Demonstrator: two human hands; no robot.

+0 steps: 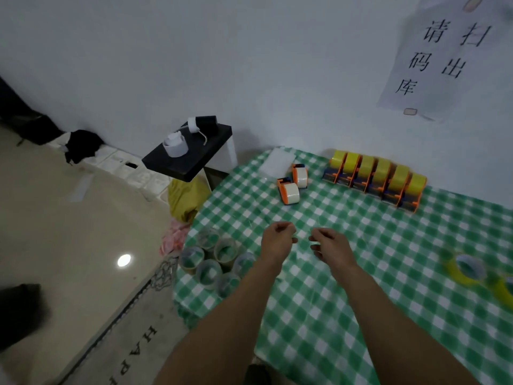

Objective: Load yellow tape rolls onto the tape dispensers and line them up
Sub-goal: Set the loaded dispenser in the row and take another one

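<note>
On the checked table [361, 287], six loaded dispensers [374, 180] are lined up far right by the wall, likely finished. The left hand [277, 238] and right hand [330, 245] are held curled mid-table; whether anything is pinched cannot be told. Yellow tape rolls [452, 269] are kept near right, probably for loading.

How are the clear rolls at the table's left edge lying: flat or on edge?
Flat: the clear rolls lie with cores facing up, the checked tablecloth showing through each.

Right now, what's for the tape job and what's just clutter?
Job: row of orange dispensers loaded with yellow rolls; loose yellow tape rolls; two orange dispensers holding pale rolls.
Lying about: clear tape rolls; black stool; yellow bag; paper wall sign.
</note>
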